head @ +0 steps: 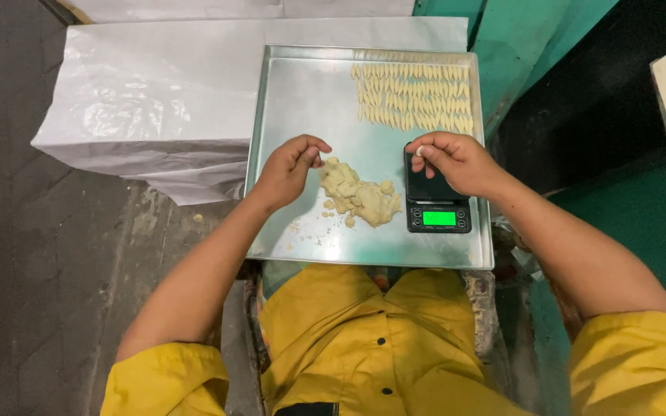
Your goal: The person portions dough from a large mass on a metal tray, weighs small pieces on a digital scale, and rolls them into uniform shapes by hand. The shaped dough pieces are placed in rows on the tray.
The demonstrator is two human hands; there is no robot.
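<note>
Hands [456, 162] pinching small dough piece [420, 151] crosswise.

Left hand [290, 168] pinching at dough lump [360, 196] on metal tray [302, 100]; right hand [456, 160] holding small dough piece [420, 151] over pocket scale [435, 202]; rows of shaped dough pieces [414, 96] beyond.

My right hand [456, 160] covered the back part of the scale [436, 199], so its platform showed only partly. The bit of dough [420, 151] pinched in my right grip was mostly hidden by my fingertips. Whatever my left hand [290, 166] pinched was too small to tell. The digits on the scale's green display were too small to read. The rows of shaped pieces [414, 96] were too fine to count.
</note>
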